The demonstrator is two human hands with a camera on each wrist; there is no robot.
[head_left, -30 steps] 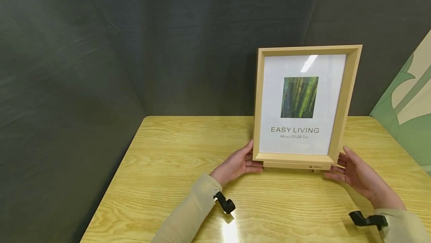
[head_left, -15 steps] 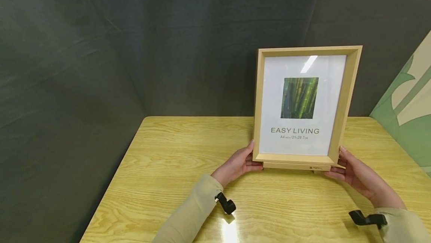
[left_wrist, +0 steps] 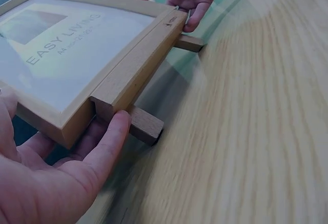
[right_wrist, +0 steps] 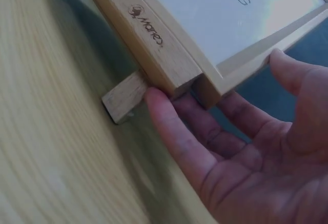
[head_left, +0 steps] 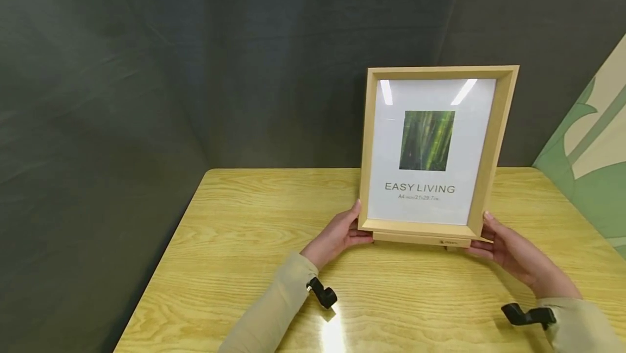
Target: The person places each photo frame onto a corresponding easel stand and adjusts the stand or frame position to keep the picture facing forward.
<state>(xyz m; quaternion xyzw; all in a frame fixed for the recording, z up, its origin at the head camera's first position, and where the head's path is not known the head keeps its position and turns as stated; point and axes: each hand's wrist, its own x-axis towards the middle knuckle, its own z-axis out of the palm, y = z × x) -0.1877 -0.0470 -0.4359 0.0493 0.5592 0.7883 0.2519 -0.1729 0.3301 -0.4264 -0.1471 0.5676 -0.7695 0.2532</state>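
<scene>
A light wooden picture frame [head_left: 415, 227] leans back on the ledge [head_left: 420, 239] of a small wooden tabletop easel, tilted a little. Behind its glazing is a white "EASY LIVING" sheet with a bamboo picture. My left hand [head_left: 337, 234] grips the lower left corner, thumb at the frame's side. In the left wrist view its fingers reach behind the frame and touch the ledge end. My right hand [head_left: 513, 252] holds the lower right corner likewise. In the right wrist view an easel foot [right_wrist: 124, 98] juts forward near the tabletop; whether it touches I cannot tell. The easel's back is hidden.
The wood-grain table [head_left: 254, 222] extends to the left and in front of the frame. Behind it hangs a dark curtain [head_left: 283, 70]. A green and cream leaf-patterned panel [head_left: 596, 152] stands along the right side. Black wrist mounts [head_left: 323, 293] sit on both sleeves.
My right thumb has come in against the frame's side. The frame has shifted slightly left with both hands, and a second light reflection shows on its glazing. The head view has turned slightly.
</scene>
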